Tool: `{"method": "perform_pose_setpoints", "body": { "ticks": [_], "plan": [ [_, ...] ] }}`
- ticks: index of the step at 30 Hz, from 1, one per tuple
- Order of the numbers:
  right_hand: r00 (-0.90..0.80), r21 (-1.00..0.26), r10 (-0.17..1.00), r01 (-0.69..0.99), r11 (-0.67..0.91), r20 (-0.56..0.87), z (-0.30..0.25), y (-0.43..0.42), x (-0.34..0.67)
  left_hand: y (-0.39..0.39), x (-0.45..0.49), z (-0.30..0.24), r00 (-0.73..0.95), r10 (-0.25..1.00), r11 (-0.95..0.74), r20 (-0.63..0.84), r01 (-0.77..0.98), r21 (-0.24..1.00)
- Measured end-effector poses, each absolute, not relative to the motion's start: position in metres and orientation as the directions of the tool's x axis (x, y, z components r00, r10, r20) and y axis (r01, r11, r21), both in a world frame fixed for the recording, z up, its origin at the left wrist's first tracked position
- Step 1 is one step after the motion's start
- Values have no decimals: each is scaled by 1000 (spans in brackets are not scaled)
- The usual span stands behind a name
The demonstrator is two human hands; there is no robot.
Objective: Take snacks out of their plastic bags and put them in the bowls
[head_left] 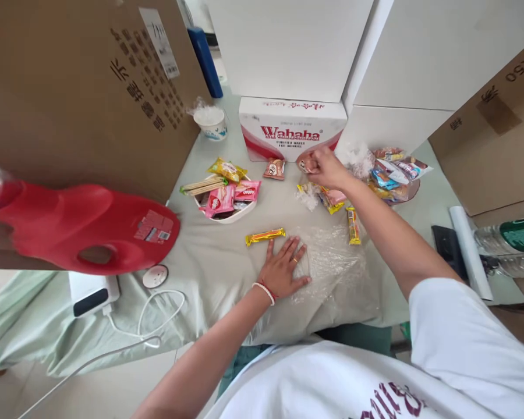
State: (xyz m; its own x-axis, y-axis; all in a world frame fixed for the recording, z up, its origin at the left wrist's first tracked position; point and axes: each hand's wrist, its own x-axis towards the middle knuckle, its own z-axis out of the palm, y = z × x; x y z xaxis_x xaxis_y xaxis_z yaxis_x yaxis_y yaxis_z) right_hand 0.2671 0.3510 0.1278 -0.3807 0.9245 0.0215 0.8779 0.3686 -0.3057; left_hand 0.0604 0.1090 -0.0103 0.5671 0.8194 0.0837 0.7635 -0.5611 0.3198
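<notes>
My right hand (327, 167) is closed on a small brown snack packet (304, 163) just in front of the Wahaha water carton (293, 131). A similar brown packet (274, 169) sits to its left by the carton. My left hand (283, 269) lies flat with fingers spread on the cloth, beside a yellow snack bar (265, 237) and a crumpled clear plastic sheet (336, 273). Beneath my right wrist are several yellow and pink packets (332, 199). Another yellow bar (353, 226) stands nearer my right forearm.
A white dish (233, 217) holds pink packets and sticks at left. Another bowl (405, 195) of snacks stands at right. A red jug (113, 227), a white power bank (94, 293) with cable, and a paper cup (212, 123) are also there. Brown cardboard (87, 75) borders the left.
</notes>
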Motion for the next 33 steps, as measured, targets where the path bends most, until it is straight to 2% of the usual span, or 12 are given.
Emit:
{"method": "perform_pose_setpoints", "body": {
  "ticks": [1,3,5,7,9,11,13,18,24,26,30,33],
  "plan": [
    [-397,-378,916,841,388,57,130,328,281,109,60,-11,567,820,-559,82,760,331],
    [-474,-503,881,757,418,18,127,276,303,109,60,-12,567,819,-559,86,755,342],
    [-549,-567,835,681,464,24,111,224,316,109,60,-13,569,816,-565,97,754,336],
    [-614,-541,782,626,562,103,84,179,319,109,59,-14,571,813,-574,111,755,318],
    [-673,-454,720,595,663,169,57,149,318,108,59,-15,573,810,-581,122,757,298],
    [-735,-380,654,562,735,178,37,131,318,108,59,-15,571,811,-582,126,762,284],
    [-761,-364,627,544,755,164,24,123,321,108,60,-15,570,812,-580,123,765,279],
    [-701,-418,698,596,686,146,20,123,328,110,63,-11,564,821,-563,84,777,280],
    [-743,-371,669,621,691,2,36,130,331,109,55,-4,606,791,-599,83,741,303],
    [-745,-430,666,587,686,46,47,127,339,106,51,-1,628,769,-631,120,715,301],
    [-617,-581,767,563,588,178,62,95,368,98,43,1,685,717,-684,132,653,326],
    [-595,-562,789,606,564,150,51,58,386,95,34,1,750,657,-714,72,589,379]
  ]
}}
